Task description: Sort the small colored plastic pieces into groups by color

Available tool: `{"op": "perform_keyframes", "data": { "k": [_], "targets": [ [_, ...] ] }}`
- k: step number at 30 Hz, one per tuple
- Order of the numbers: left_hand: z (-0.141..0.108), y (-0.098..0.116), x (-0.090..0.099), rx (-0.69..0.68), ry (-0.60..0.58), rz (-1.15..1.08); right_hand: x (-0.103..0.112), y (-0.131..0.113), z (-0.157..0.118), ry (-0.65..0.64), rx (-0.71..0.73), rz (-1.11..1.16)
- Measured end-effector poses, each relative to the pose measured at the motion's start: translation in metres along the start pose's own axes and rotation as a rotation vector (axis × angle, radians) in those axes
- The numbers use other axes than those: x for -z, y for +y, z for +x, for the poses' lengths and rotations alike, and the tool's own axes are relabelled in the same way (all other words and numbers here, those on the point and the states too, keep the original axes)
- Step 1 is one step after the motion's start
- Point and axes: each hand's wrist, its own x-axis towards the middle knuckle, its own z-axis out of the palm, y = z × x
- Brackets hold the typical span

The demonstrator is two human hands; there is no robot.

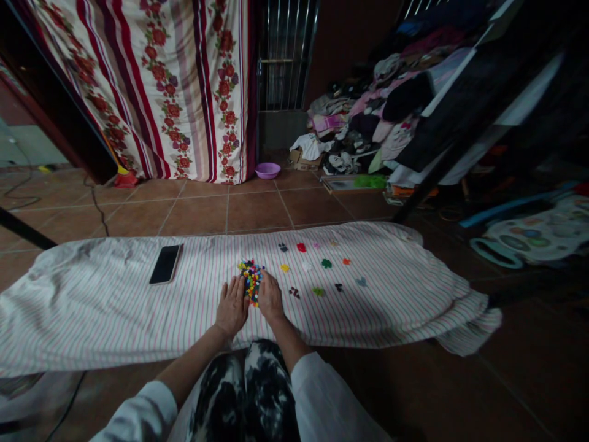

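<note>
A heap of small multicoloured pieces [253, 281], perhaps beads, lies on a striped cloth in front of me. My left hand [232, 305] rests along the heap's left side with its fingers stretched out. On the opposite side, my right hand [271, 296] touches the edge of the heap, fingers slightly bent and no held piece visible. Small single-colour groups are laid out to the right, among them red pieces [301, 247], yellow pieces [284, 268], dark green pieces [326, 263], brown pieces [294, 293] and light green pieces [318, 291].
The striped cloth [391, 307] covers a long low surface. A phone [165, 264] lies on it at the left. Beyond are a floral curtain [184, 92], a purple basin [267, 170] on the tiled floor and a large clothes pile [368, 116]. Dark poles slant at both sides.
</note>
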Motion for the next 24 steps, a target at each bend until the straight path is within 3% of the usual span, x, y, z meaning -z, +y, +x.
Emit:
{"op": "perform_keyframes", "data": {
  "k": [10,14,19,21,24],
  "targets": [
    [0.034,0.013,-0.01,-0.171,-0.06,-0.26,-0.001,0.005,-0.001,-0.014,0.016,-0.001],
    [0.04,0.005,-0.007,-0.213,0.001,-0.266,-0.001,0.006,-0.001,-0.038,0.017,-0.012],
    [0.038,-0.024,-0.004,-0.052,0.065,-0.121,-0.001,0.002,-0.001,-0.02,0.001,-0.023],
    [0.037,-0.033,-0.004,0.041,0.034,-0.027,-0.001,0.001,-0.001,-0.016,0.007,-0.02],
    [0.039,-0.038,-0.009,0.036,-0.013,0.038,-0.002,0.002,-0.001,-0.009,0.0,-0.025]
  ]
}}
